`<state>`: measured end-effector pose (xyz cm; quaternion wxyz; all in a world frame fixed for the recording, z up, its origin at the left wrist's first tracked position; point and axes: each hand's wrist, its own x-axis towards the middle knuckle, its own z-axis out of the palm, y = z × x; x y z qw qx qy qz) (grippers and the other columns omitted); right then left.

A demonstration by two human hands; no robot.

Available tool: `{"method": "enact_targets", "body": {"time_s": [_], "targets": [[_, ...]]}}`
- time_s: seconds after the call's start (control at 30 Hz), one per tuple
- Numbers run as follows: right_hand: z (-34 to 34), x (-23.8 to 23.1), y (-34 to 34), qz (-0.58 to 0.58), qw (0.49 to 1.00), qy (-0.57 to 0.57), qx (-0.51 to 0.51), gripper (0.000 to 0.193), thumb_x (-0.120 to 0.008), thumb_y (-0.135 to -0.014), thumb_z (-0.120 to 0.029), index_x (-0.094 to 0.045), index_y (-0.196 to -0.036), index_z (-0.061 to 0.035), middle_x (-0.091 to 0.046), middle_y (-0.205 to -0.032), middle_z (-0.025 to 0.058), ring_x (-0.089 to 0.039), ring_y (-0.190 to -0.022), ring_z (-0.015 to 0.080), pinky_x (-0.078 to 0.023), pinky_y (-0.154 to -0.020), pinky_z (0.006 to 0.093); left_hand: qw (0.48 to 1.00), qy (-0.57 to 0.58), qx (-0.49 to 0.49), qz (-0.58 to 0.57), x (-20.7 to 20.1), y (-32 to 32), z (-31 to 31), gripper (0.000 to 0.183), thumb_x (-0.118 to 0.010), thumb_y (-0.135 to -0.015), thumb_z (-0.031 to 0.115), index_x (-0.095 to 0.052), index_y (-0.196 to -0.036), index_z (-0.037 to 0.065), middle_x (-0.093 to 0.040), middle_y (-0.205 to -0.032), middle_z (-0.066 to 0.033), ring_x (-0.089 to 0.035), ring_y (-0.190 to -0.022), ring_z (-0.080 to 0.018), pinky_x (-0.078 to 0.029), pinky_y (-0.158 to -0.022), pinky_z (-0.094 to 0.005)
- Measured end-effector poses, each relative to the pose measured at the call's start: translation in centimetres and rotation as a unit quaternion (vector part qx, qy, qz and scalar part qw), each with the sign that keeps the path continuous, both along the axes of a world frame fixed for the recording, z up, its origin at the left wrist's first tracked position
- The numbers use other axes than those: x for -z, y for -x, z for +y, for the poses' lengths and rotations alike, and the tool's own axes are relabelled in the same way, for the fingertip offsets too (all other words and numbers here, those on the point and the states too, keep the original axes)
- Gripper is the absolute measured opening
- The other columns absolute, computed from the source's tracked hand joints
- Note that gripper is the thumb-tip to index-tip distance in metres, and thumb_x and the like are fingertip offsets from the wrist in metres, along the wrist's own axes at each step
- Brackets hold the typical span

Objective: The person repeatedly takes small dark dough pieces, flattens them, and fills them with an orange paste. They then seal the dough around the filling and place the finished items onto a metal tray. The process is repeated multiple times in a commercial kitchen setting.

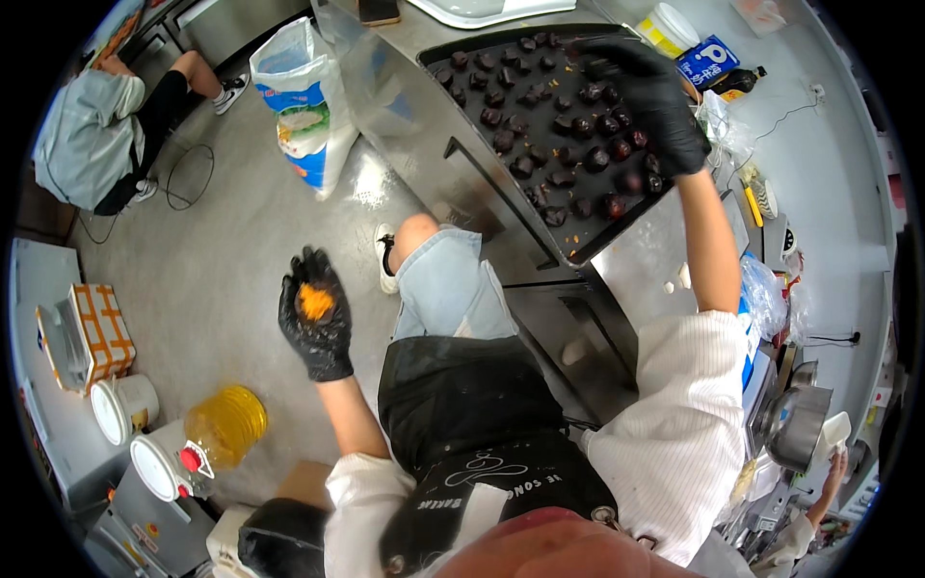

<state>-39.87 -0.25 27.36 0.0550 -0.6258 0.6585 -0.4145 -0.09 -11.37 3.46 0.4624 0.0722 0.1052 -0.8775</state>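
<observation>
My left hand [318, 323], in a wet-looking black glove, is palm up over the floor at left. Its loosely cupped palm bears a small orange crumbly mound [315, 302]. At upper right my right hand [660, 101], also gloved in black, hangs over the far right part of a black baking tray [599, 252]. Motion smears its fingers, so whether they pinch anything is unclear. Rows of dark, glossy, fruit-like pieces [597, 159] fill the tray, several looking split. Small orange bits lie among them.
The tray rests on a steel counter [626, 275]. Left of it stand an open sack [313, 125] and a seated person [106, 135]. An oil jug [226, 424] and white buckets [125, 405] are at lower left. Steel bowls [800, 414] and another person's hand [833, 477] show at lower right.
</observation>
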Motion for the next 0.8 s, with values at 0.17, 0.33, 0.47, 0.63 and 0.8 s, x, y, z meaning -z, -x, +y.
{"method": "enact_targets", "body": {"time_s": [0.17,0.33,0.47,0.63,0.8], "targets": [[8.4,6.1,22.1,0.226,0.899,-0.180,0.330,0.037,-0.071,-0.081,-0.024,-0.067,-0.116,-0.0125,-0.069,-0.107,0.0107,-0.066,-0.094,0.0196,-0.048,-0.084,0.0289,0.999,-0.024,-0.003,-0.049,0.9,0.1,0.2,0.032,-0.048,-0.093,0.010,-0.053,-0.123,-0.001,-0.053,-0.131,-0.0179,-0.046,-0.126,-0.0289,-0.036,-0.109,-0.0400],[8.5,8.5,24.7,0.111,0.894,-0.162,0.403,0.023,-0.066,-0.083,-0.023,-0.073,-0.103,-0.0134,-0.071,-0.099,0.0091,-0.067,-0.090,0.0207,-0.049,-0.082,0.0297,0.997,-0.025,0.006,-0.079,0.0,1.2,-0.1,0.030,-0.050,-0.093,0.011,-0.054,-0.120,-0.001,-0.055,-0.128,-0.0177,-0.048,-0.124,-0.0285,-0.039,-0.107,-0.0393],[6.7,9.1,26.1,0.175,0.930,-0.157,0.284,0.029,-0.057,-0.076,-0.007,-0.072,-0.100,-0.0120,-0.070,-0.098,0.0132,-0.067,-0.086,0.0248,-0.051,-0.078,0.0321,0.995,-0.025,0.007,-0.101,-0.3,2.6,0.1,0.029,-0.051,-0.093,0.010,-0.054,-0.120,-0.001,-0.056,-0.127,-0.0175,-0.049,-0.123,-0.0267,-0.040,-0.107,-0.0385],[0.4,11.9,27.2,0.253,0.928,-0.168,0.214,0.031,-0.062,-0.082,-0.013,-0.066,-0.113,-0.0089,-0.068,-0.104,0.0135,-0.066,-0.092,0.0228,-0.049,-0.084,0.0305,0.991,-0.042,0.027,-0.122,-0.2,4.4,0.1,0.030,-0.050,-0.094,0.016,-0.056,-0.119,0.001,-0.057,-0.126,-0.0153,-0.050,-0.122,-0.0269,-0.040,-0.105,-0.0389],[-5.6,13.9,30.1,0.243,0.940,-0.168,0.170,0.050,-0.066,-0.077,0.000,-0.059,-0.124,-0.0164,-0.062,-0.119,0.0139,-0.062,-0.105,0.0263,-0.050,-0.088,0.0351,0.979,-0.058,0.017,-0.194,-0.1,5.6,0.0,0.033,-0.052,-0.093,0.023,-0.056,-0.119,0.003,-0.058,-0.126,-0.0132,-0.049,-0.122,-0.0266,-0.040,-0.103,-0.0383]]}}
